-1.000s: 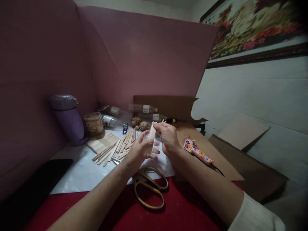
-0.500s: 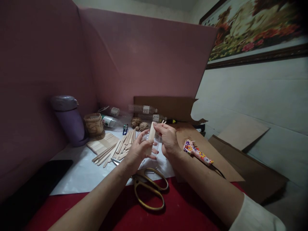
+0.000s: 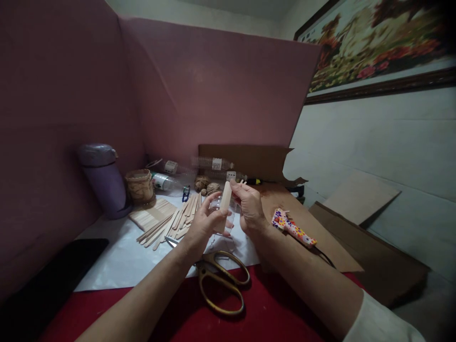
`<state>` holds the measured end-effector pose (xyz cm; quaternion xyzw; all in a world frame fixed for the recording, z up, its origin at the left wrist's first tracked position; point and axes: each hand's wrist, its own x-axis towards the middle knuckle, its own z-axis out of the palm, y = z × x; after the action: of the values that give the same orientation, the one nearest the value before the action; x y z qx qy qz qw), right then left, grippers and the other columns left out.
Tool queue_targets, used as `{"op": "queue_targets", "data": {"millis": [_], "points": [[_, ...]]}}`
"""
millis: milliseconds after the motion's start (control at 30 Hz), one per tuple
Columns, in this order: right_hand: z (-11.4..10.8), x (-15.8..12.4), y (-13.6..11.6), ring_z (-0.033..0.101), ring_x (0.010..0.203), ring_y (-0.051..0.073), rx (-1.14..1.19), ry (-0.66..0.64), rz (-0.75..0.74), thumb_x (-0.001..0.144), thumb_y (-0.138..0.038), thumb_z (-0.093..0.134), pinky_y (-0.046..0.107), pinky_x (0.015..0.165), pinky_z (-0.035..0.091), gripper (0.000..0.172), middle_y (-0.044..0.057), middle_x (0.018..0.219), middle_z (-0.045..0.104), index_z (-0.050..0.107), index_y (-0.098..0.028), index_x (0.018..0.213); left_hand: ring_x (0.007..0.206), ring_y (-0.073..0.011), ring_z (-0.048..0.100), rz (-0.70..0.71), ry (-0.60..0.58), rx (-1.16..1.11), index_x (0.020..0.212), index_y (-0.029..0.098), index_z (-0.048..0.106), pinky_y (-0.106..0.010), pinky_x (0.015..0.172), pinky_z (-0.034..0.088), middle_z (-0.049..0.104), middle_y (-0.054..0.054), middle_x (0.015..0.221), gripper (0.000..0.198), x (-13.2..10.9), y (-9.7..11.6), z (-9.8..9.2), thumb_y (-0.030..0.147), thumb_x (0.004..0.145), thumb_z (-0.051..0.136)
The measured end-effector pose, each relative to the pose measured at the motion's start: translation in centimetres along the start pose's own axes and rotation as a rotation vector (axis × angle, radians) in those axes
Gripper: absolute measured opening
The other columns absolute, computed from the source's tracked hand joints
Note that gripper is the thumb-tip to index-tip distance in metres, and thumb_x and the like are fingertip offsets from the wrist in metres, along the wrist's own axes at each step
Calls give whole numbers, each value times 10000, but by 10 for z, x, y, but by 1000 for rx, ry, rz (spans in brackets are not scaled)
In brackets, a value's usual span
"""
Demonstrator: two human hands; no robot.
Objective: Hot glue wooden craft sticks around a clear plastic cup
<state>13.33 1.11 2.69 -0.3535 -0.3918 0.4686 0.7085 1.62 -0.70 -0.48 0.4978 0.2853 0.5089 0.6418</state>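
Note:
My left hand (image 3: 204,222) is wrapped round a clear plastic piece (image 3: 215,203) that looks like a cut bottle. A pale wooden craft stick (image 3: 225,198) stands nearly upright against its side, under the left thumb. My right hand (image 3: 251,204) is closed, its thumb and forefinger at the stick's upper edge; its lower fingers are partly hidden. A few thin stick tips (image 3: 242,182) show just behind the right fingers, and I cannot tell if they are held. Below the hands lie large scissors (image 3: 221,281) with brass-coloured handles, their blades partly covered by my left forearm.
Loose craft sticks (image 3: 183,217) and a bundled stack (image 3: 153,213) lie on white paper (image 3: 117,266). Behind are a purple tumbler (image 3: 105,183), a brown cup (image 3: 140,186), plastic bottles (image 3: 167,183) and twine balls (image 3: 213,189). A flowered glue gun (image 3: 292,228) rests on cardboard (image 3: 335,254) at right.
My right thumb and forefinger have shifted slightly right, off the face of the stick's top, showing more of it. The left hand keeps its grip. The whole view has tilted slightly.

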Motion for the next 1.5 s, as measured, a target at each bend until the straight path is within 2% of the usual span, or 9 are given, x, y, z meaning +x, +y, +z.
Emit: {"op": "queue_targets", "data": {"millis": [300, 700, 1033, 1500], "points": [[0, 0, 3, 430, 532, 99, 16, 49, -40, 569, -395, 783, 267, 540, 342, 288, -47, 543, 524, 577, -197, 537, 640, -177, 662, 1, 29, 35, 1369, 209, 428, -300, 532, 563, 637, -43, 903, 779, 1, -4, 0, 361, 687, 774], [2, -2, 7, 451, 546, 97, 48, 47, -65, 574, -417, 797, 264, 572, 368, 299, -43, 576, 558, 609, -184, 590, 628, -181, 662, 19, 35, 42, 1369, 200, 434, -299, 522, 555, 620, -32, 887, 800, 1, -2, 1, 361, 673, 793], [1, -2, 9, 443, 525, 98, 34, 46, -77, 578, -460, 810, 260, 531, 355, 345, -43, 569, 558, 593, -192, 601, 632, -182, 663, 36, 34, 45, 1355, 214, 457, -293, 525, 550, 632, -34, 890, 785, 2, -4, -1, 372, 669, 805], [0, -4, 11, 433, 491, 93, 53, 25, -89, 644, -418, 794, 252, 485, 334, 287, -43, 553, 567, 616, -194, 614, 636, -177, 663, 54, 34, 68, 1359, 210, 451, -289, 535, 544, 629, -45, 921, 761, 1, -4, 0, 374, 696, 787]]}}
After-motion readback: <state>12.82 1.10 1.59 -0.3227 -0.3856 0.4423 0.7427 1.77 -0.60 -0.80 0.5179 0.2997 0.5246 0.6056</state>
